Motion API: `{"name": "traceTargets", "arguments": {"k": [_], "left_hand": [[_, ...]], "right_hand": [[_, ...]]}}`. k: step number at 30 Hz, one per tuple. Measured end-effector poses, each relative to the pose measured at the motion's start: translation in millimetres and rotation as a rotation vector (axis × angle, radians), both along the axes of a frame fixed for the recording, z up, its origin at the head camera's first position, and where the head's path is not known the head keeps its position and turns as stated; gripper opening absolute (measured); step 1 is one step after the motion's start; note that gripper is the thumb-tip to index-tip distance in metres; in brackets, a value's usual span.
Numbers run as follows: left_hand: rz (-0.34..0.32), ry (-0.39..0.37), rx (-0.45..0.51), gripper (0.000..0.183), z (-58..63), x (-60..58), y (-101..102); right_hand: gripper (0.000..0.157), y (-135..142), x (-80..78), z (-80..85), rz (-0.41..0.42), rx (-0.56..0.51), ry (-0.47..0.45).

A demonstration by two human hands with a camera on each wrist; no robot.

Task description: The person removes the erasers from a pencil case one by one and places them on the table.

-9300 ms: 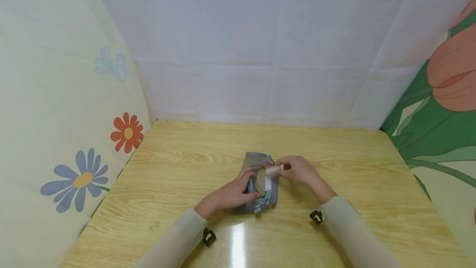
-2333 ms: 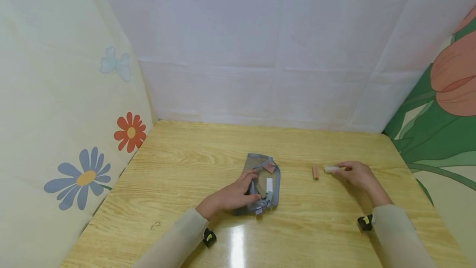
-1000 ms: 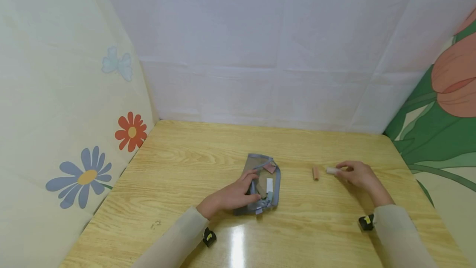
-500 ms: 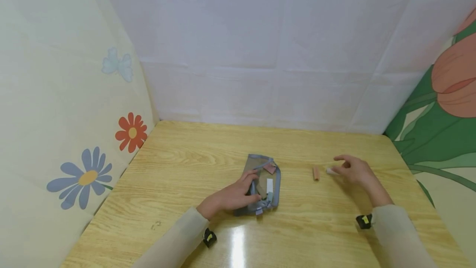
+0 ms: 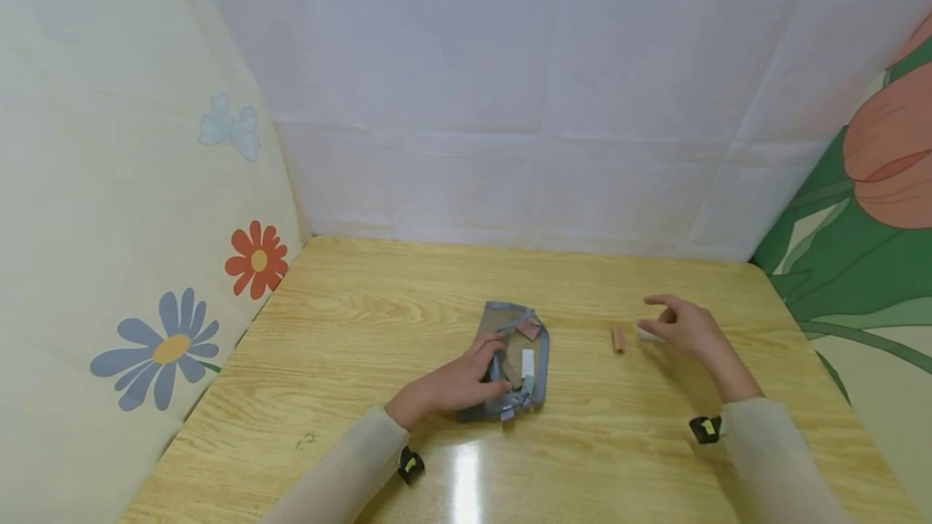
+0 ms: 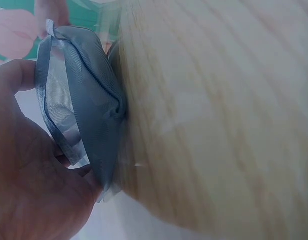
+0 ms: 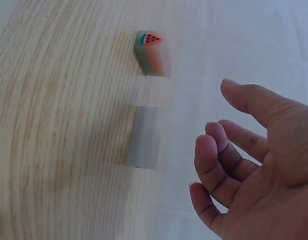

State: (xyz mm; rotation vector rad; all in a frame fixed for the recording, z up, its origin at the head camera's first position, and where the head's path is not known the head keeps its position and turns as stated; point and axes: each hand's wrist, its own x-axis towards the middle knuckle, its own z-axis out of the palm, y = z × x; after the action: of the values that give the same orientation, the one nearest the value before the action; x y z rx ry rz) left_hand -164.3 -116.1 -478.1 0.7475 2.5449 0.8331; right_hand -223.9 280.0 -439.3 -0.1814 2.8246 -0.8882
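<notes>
My left hand holds the grey-blue mesh pouch at its opening, fingers and thumb at the rim in the left wrist view. Inside show a white piece, a pinkish piece and something brownish. My right hand is raised over the table with fingers apart and nothing in them. Close by lies a white block, partly covered by this hand in the head view. Left of it lies an orange-pink eraser-like block, with a watermelon slice printed on its end in the right wrist view.
The wood-grain table ends at a white cloth backdrop. Flower-printed cloths stand at both sides. Each wrist wears a small black device.
Earlier my right hand held a pale block at the pouch. Two blocks now lie to the right; the hand has released the white one, lifted and drifted slightly left. My left hand stays.
</notes>
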Motion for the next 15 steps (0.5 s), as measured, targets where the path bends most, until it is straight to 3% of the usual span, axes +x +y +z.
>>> {"name": "traceTargets", "arguments": {"k": [15], "left_hand": [[0.005,-0.007,-0.011,0.075,0.2,1.0,0]], "right_hand": [[0.063,-16,2.2,2.1,0.019,-0.037,0.024]]}}
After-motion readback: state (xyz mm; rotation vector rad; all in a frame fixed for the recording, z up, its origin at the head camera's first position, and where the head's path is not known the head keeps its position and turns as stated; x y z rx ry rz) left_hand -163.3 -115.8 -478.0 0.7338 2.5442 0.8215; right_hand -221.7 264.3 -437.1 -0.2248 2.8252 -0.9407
